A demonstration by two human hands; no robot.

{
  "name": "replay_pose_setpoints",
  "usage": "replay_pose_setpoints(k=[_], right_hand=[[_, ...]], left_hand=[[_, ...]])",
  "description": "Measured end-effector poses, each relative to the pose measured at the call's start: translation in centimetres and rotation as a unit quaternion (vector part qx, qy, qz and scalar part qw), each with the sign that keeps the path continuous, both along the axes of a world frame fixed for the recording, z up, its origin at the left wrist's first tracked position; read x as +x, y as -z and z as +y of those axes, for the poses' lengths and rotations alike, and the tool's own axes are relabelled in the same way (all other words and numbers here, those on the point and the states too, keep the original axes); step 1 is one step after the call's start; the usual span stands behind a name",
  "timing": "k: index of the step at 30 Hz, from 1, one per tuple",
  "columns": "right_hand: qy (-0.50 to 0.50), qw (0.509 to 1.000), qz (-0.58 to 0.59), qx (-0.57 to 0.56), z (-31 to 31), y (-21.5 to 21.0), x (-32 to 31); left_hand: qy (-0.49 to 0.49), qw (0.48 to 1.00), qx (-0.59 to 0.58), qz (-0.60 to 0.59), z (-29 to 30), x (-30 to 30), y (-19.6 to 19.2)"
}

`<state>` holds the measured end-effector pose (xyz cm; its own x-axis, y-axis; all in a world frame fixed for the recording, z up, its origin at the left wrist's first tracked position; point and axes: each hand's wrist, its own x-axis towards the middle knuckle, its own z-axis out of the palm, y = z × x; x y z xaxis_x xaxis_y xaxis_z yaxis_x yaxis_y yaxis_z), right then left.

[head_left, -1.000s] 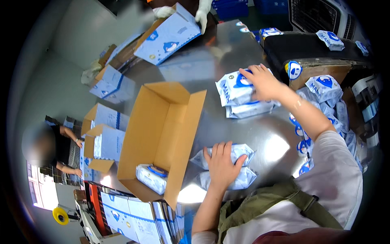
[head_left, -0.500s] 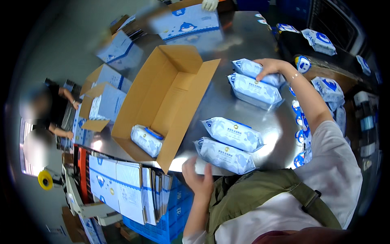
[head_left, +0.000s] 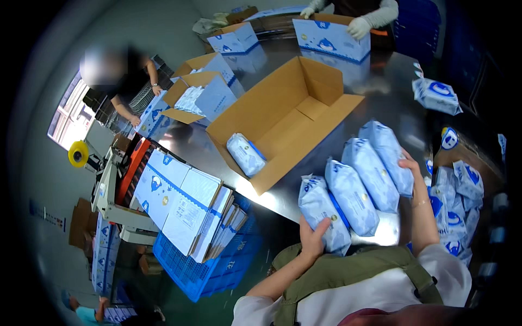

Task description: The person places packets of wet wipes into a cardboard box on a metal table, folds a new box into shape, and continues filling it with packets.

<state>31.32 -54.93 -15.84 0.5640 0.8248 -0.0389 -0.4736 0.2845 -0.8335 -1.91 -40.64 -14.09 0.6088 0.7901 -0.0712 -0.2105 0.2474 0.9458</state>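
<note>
Pressing in from both ends on a row of four pale blue, pillowy soft packs, left hand spread wide on the nearest, right hand flat against the farthest. Hiding most of the right palm behind that end pack, fingers hard to make out.

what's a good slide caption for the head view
Both hands press a row of four blue wipe packs together beside an open cardboard box.
</note>
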Motion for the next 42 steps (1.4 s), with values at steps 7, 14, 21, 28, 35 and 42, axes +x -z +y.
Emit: replay_pose_setpoints(k=[7, 14, 21, 28, 35, 42], right_hand=[[0.143, 0.943, -0.226, 0.197, 0.4, -9.8, 3.3], [0.129, 0.874, -0.441, 0.161, 18.1, -18.2, 5.7], [0.032, 0.606, -0.768, -0.206, 24.3, -7.7, 3.8], [0.013, 0.670, -0.735, -0.101, 10.8, -8.4, -3.9], [0.161, 0.819, -0.535, -0.134, 2.4, -1.6, -10.6], [0.127, 0.845, -0.509, -0.101, 13.3, 3.0, -16.9]], left_hand=[[-0.030, 0.953, 0.273, -0.129, 6.2, 3.2, -8.7], [-0.161, 0.911, 0.355, -0.137, 20.2, 8.2, -11.7], [-0.013, 0.735, 0.504, 0.454, 19.1, 7.3, -9.5], [0.115, 0.607, 0.695, 0.366, 17.4, 0.8, -7.7], [0.094, 0.537, 0.761, 0.352, 26.0, -2.8, -11.6], [-0.189, 0.573, 0.558, 0.570, 32.5, -14.1, -7.4]])
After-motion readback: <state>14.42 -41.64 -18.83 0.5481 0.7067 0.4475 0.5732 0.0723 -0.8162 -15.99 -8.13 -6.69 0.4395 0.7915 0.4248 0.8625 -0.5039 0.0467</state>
